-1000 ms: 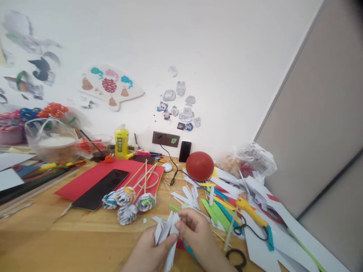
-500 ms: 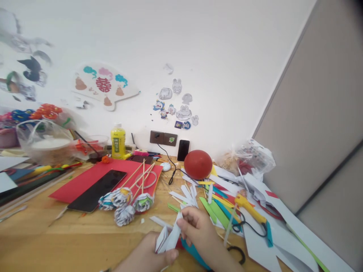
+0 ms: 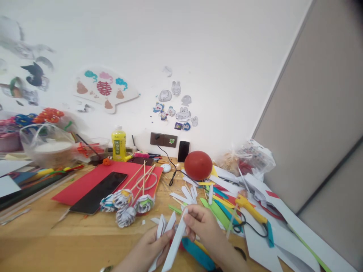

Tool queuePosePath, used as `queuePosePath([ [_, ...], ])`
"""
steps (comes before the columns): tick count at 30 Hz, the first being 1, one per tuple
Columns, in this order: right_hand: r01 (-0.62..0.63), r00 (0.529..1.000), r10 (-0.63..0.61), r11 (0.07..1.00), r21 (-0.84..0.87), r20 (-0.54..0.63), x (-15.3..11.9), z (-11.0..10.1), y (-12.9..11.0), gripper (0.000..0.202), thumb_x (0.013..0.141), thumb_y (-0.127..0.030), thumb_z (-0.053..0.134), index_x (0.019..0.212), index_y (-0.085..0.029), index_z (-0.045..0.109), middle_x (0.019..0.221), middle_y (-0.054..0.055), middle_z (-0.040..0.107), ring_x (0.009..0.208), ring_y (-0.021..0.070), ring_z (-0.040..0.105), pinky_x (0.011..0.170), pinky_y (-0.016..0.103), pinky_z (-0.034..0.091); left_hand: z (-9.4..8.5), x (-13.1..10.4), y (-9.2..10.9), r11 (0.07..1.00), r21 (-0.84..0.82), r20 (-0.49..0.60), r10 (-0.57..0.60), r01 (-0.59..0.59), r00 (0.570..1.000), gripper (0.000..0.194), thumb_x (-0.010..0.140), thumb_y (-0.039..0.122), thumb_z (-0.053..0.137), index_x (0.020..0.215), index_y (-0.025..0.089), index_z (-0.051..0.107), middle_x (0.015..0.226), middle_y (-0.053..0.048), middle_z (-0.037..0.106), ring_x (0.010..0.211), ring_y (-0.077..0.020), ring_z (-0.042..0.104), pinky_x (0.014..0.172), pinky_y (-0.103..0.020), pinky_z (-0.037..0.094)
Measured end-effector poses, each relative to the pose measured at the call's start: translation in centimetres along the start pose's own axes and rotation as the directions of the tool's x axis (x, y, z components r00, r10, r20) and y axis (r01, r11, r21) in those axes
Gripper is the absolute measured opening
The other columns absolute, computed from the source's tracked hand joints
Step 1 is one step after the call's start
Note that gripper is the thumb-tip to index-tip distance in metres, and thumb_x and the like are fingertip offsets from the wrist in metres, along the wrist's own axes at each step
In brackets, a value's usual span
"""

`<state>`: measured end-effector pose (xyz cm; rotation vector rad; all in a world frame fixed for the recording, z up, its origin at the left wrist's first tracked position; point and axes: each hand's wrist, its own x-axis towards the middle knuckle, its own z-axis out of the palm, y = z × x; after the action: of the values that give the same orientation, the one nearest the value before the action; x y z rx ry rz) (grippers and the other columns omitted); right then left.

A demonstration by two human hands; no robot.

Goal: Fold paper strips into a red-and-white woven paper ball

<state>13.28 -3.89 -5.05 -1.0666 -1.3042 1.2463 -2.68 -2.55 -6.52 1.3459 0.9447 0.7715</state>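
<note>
My left hand is closed round several folded white paper strips at the bottom middle. Just to its right, my right hand pinches one long folded white paper strip by its upper end. That strip slants down past the fingertips of my left hand. Beyond my hands lie paper flowers on wooden sticks, resting on red card. Below my right wrist is a blue thing, partly covered. Loose white folded strips lie just past my right hand.
A yellow glue gun with a cord lies among paper scraps on the right. A red balloon and an upright phone are at the wall. A black slab rests on red card; a yellow bottle stands behind.
My right hand has drawn a long strip apart from the bundle, and it now hangs lower. My left hand has shifted slightly left, and its strips have fanned apart.
</note>
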Motion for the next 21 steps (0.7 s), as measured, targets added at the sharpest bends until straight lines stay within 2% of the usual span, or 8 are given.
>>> queuePosePath([
  [2, 0.006, 1.0, -0.006, 1.0, 0.005, 0.017, 0.0, 0.3, 0.3, 0.04, 0.072, -0.052, 0.062, 0.065, -0.014, 0.053, 0.049, -0.005, 0.049, 0.037, 0.0037, 0.041, 0.039, 0.015, 0.03, 0.0, -0.1, 0.1, 1.0, -0.014, 0.038, 0.008, -0.007, 0.999, 0.041, 0.058, 0.058, 0.064, 0.062, 0.017, 0.064, 0.059, 0.002, 0.061, 0.056, -0.0142, 0.048, 0.056, -0.022, 0.042],
  [7, 0.015, 1.0, -0.015, 1.0, 0.01, 0.006, 0.1, 1.1, 1.0, 0.043, 0.068, -0.055, 0.064, 0.062, -0.014, 0.053, 0.049, -0.005, 0.048, 0.038, 0.005, 0.042, 0.039, 0.016, 0.032, 0.2, -0.4, 0.3, 0.999, -0.041, 0.033, 0.019, -0.018, 0.999, 0.041, 0.063, 0.058, 0.063, 0.06, 0.018, 0.066, 0.058, 0.001, 0.061, 0.055, -0.0139, 0.048, 0.057, -0.022, 0.042],
  [10, 0.05, 0.999, -0.05, 0.999, -0.012, -0.004, 0.0, 1.5, 1.2, 0.044, 0.067, -0.057, 0.065, 0.066, -0.014, 0.056, 0.048, -0.005, 0.048, 0.039, 0.006, 0.043, 0.04, 0.017, 0.034, 0.3, -0.3, 0.2, 0.998, -0.053, 0.05, 0.022, -0.019, 0.998, 0.041, 0.06, 0.058, 0.064, 0.058, 0.018, 0.065, 0.058, 0.0, 0.062, 0.059, -0.016, 0.052, 0.061, -0.023, 0.044],
  [17, 0.085, 0.993, -0.088, 0.996, -0.038, -0.084, 0.2, 1.5, 1.5, 0.041, 0.069, -0.056, 0.063, 0.069, -0.015, 0.059, 0.051, -0.004, 0.049, 0.041, 0.007, 0.043, 0.041, 0.018, 0.035, 0.0, -0.3, -0.1, 0.999, -0.032, -0.023, -0.02, 0.019, 1.0, 0.048, 0.06, 0.065, 0.059, 0.07, 0.019, 0.067, 0.068, -0.002, 0.065, 0.076, -0.0221, 0.056, 0.072, -0.028, 0.045],
  [21, 0.122, 0.979, -0.136, 0.987, -0.1, -0.153, 0.1, 2.0, 1.8, 0.035, 0.07, -0.051, 0.063, 0.068, -0.016, 0.061, 0.052, -0.004, 0.048, 0.043, 0.0084, 0.042, 0.043, 0.02, 0.036, 0.0, -0.1, -1.2, 1.0, -0.012, -0.005, 0.008, -0.008, 1.0, 0.055, 0.055, 0.072, 0.058, 0.069, 0.019, 0.066, 0.065, -0.001, 0.063, 0.073, -0.0216, 0.054, 0.068, -0.028, 0.046],
])
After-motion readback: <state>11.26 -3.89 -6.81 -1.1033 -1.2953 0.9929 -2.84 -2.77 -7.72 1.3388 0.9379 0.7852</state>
